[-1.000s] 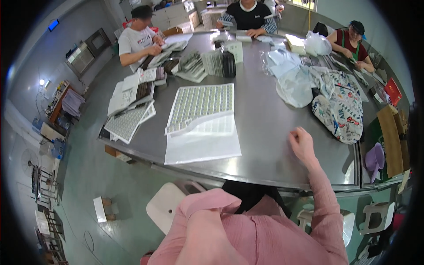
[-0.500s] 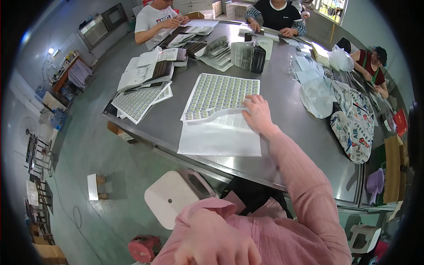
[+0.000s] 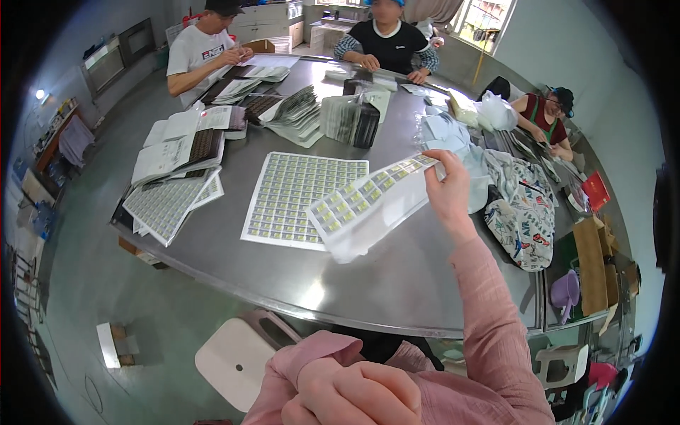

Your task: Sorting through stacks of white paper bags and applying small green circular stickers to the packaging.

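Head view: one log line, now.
right hand: holds printed sheet by one end; left hand: curled, bottom of view; second sheet: on table

A sheet (image 3: 287, 195) lies on the table (image 3: 404, 290) (more sheets (image 3: 161, 209) leftward).

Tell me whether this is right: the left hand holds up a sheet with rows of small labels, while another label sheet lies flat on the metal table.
Wrong hand: the head view shows the right hand holding up the sheet with rows of small labels. The other label sheet does lie flat on the metal table.
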{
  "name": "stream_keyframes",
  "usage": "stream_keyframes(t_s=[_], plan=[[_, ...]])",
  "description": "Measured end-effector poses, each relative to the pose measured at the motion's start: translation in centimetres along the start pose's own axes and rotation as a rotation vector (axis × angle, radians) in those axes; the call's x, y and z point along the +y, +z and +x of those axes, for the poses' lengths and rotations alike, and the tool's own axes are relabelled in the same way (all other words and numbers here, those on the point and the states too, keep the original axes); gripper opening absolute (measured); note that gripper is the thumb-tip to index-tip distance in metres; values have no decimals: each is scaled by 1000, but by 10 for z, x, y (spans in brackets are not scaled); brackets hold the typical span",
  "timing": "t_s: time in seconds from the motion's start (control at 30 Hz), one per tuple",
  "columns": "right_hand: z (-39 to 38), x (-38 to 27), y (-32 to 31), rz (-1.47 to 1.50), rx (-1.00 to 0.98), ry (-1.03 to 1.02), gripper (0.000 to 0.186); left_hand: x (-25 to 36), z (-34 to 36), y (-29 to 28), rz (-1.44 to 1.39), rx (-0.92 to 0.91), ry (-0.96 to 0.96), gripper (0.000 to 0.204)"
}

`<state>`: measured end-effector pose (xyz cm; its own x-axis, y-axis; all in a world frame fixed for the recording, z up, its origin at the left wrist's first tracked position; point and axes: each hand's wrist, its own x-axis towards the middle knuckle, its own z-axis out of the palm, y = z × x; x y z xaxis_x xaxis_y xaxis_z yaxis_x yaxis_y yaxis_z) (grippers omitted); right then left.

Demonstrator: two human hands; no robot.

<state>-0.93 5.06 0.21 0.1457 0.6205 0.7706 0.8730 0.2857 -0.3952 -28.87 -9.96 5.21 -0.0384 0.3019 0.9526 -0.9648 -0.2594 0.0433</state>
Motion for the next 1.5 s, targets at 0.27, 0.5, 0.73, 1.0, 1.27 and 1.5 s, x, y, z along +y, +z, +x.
stream_keyframes(t_s=[0.27, 0.5, 0.73, 1.0, 1.27, 1.5], plan=[[-29, 33, -39, 122, -142, 177, 25, -12, -3, -19, -62, 134, -92, 10], [-67, 82, -98, 293, 28, 426, 21, -9, 1, -70, 1250, 821, -961, 19], [-141, 148, -144, 686, 331, 826, 34, -8, -66, -362, 1986, 182, -1108, 65], [-127, 135, -201, 1224, 431, 646, 34, -56, -85, -366, 2156, -77, -1825, 102], [-50, 41, -173, -273, -458, 32, 47, -41, -114, -331, 2199, 26, -1710, 109], [-75, -48, -199, 166, 193, -230, 47, -47, -124, -306, 2208, -13, -1591, 109]])
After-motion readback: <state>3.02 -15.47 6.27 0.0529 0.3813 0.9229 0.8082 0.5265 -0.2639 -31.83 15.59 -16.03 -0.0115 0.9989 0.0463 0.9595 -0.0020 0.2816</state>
